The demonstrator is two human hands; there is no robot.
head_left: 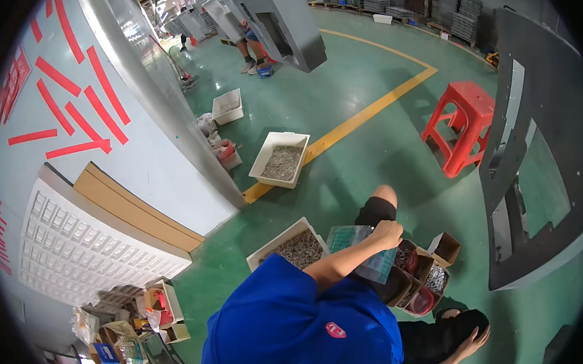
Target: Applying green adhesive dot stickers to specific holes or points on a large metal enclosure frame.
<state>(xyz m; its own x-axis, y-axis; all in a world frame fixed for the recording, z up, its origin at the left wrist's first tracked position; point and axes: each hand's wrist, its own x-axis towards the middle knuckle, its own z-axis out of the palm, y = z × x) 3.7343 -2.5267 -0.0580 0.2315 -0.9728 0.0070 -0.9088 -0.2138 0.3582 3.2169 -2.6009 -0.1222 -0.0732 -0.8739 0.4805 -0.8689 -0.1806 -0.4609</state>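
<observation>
My left hand (388,233) is closed, its fingers curled together at the upper right edge of a clear plastic box (378,270) with a green gridded part. What the fingers hold, if anything, is hidden. My right hand (470,345) lies on my knee in black trousers, fingers stretched out and holding nothing. Between my legs stand small open bins (435,277) with metal parts in several compartments. Left of the clear box, a white tub (266,249) full of small metal pieces is partly covered by my blue sleeve.
Another white tub (304,138) of metal pieces stands ahead, with a smaller tub (227,107) beyond. At right are a red stool (473,92) and a large dark panel with cutouts (545,248). A grey housing (290,24) hangs overhead; cartons (172,300) sit lower left. Another person sits far off.
</observation>
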